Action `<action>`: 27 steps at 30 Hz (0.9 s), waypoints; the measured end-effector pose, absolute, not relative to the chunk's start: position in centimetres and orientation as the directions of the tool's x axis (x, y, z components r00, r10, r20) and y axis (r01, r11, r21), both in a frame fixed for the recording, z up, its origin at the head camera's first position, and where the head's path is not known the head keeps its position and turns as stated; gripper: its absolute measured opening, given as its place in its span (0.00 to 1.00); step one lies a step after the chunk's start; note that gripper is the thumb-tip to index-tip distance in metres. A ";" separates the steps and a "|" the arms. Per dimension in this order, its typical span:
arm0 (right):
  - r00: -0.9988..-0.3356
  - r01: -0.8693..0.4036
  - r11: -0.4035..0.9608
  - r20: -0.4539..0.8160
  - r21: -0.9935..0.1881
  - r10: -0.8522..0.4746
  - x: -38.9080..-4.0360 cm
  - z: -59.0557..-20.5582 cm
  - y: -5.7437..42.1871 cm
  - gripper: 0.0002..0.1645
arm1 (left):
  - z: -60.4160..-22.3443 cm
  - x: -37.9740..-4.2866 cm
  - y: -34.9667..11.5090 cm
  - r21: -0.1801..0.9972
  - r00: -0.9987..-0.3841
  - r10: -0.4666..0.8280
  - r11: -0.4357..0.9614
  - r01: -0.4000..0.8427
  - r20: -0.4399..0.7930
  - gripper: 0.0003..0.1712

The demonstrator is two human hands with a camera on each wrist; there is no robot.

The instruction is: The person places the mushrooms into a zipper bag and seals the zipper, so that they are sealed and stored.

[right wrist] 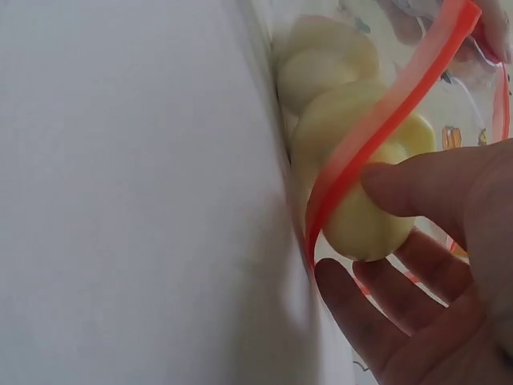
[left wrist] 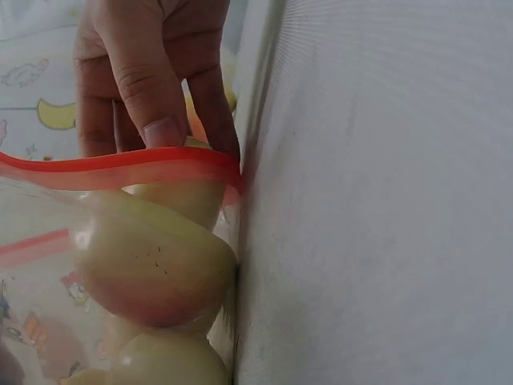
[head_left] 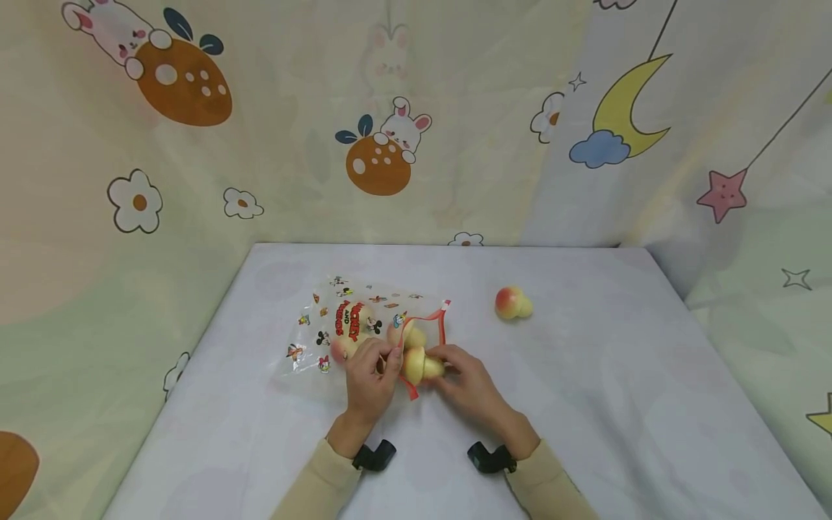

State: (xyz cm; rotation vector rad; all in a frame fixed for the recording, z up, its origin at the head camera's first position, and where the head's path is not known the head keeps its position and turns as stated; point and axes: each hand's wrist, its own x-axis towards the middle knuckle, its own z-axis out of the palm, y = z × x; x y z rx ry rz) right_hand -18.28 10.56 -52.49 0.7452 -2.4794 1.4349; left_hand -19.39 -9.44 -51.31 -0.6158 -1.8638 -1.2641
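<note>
A clear zip bag (head_left: 308,332) with cartoon prints lies left of the table's middle, its red-edged mouth (head_left: 443,328) facing right. Several yellow pears with red blush (left wrist: 152,265) are inside it. My left hand (head_left: 370,386) pinches the bag near its mouth; in the right wrist view only a bit of that hand (right wrist: 495,32) shows. At the opening, my right hand (head_left: 471,386) holds a pear (head_left: 416,366) between thumb and fingers. That pear (right wrist: 365,224) lies partly behind the red strip in the right wrist view.
Another pear (head_left: 513,302) lies on the white-covered table (head_left: 585,404), beyond and to the right of the bag. A cartoon-printed cloth (head_left: 468,159) hangs behind the table's far edge.
</note>
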 end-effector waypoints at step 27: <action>-0.943 -0.293 0.551 0.330 -0.782 -0.034 -19.6 -50.9 15.6 0.18 | -51.2 -19.2 -9.8 0.555 -0.594 -0.035 0.404 0.727 0.804 0.07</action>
